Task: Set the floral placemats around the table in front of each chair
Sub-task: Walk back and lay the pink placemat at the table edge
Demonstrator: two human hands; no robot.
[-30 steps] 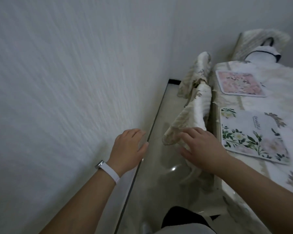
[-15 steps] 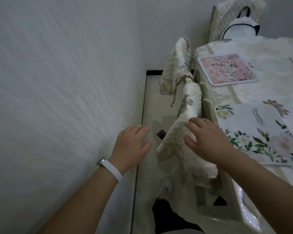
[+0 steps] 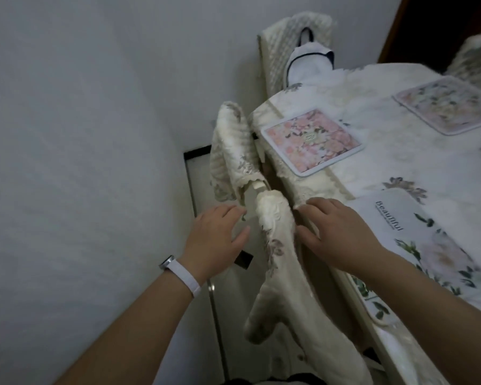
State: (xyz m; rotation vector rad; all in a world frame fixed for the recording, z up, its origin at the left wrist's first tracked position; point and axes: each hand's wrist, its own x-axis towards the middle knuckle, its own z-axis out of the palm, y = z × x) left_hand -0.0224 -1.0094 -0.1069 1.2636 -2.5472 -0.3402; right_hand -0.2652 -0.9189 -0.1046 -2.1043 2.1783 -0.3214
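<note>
Three floral placemats lie on the table (image 3: 372, 168), which wears a cream floral cloth. A white mat with green leaves and the word "Beautiful" (image 3: 417, 245) lies nearest. A pink rose mat (image 3: 313, 141) lies farther along the left edge, and a pale mat (image 3: 447, 104) sits at the far right. My left hand (image 3: 214, 240) hovers open to the left of the near cloth-covered chair back (image 3: 275, 232). My right hand (image 3: 336, 234) is open on that chair's other side, partly over the near mat's corner. Neither hand holds anything.
A second covered chair back (image 3: 231, 151) stands farther along the same side, close to the white wall (image 3: 81, 162). Another chair (image 3: 295, 43) with a white bag (image 3: 311, 62) on it stands at the table's far end. A narrow strip of tiled floor (image 3: 206, 204) runs between wall and chairs.
The view has swung right and forward along the table. Both hands have moved up to either side of the near chair back; the right hand now reaches the near mat's corner.
</note>
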